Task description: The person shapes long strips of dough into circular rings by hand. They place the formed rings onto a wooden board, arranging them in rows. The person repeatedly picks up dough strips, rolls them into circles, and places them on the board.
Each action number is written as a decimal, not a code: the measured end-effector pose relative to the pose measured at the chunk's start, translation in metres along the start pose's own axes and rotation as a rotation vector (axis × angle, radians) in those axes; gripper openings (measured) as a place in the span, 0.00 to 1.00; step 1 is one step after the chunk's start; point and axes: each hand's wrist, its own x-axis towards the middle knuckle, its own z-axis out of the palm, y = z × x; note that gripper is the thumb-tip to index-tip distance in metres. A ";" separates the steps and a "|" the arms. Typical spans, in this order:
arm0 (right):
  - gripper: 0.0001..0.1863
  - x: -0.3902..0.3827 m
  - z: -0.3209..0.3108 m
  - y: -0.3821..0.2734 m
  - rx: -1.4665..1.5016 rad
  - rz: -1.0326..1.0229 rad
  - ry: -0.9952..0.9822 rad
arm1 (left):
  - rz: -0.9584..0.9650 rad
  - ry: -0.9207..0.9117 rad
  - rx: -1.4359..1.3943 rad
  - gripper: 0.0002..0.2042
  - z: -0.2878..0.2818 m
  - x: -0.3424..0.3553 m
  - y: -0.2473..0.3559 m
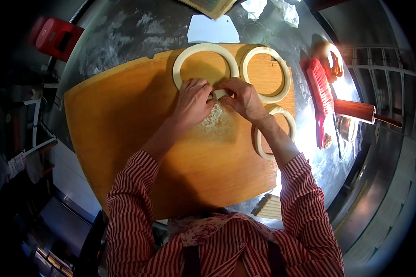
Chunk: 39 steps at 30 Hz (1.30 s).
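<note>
A large ring of pale dough lies at the far middle of a wooden board. Both my hands meet at its near side, where a short stretch of dough shows between my fingertips. My left hand pinches the dough from the left, fingers bent. From the right, my right hand grips the same part between thumb and fingers. Crumbly pale bits are scattered on the board just below my hands. A second dough ring lies to the right, and a third ring sits partly under my right forearm.
A white scraper lies beyond the board. On the metal table at right are a red brush and a wooden rolling pin. Crumpled white plastic lies at the back. Ridged pale pieces show near my right elbow. A red object stands far left.
</note>
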 end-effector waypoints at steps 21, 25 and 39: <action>0.10 -0.007 0.012 -0.002 -0.340 -0.193 0.076 | -0.092 -0.133 -0.119 0.11 -0.023 0.006 -0.006; 0.11 -0.009 0.014 0.003 -0.303 -0.175 0.116 | -0.008 -0.017 -0.057 0.08 -0.016 0.003 -0.008; 0.07 -0.006 0.030 0.011 -0.291 -0.090 0.236 | 0.094 0.146 0.008 0.06 -0.001 -0.004 -0.015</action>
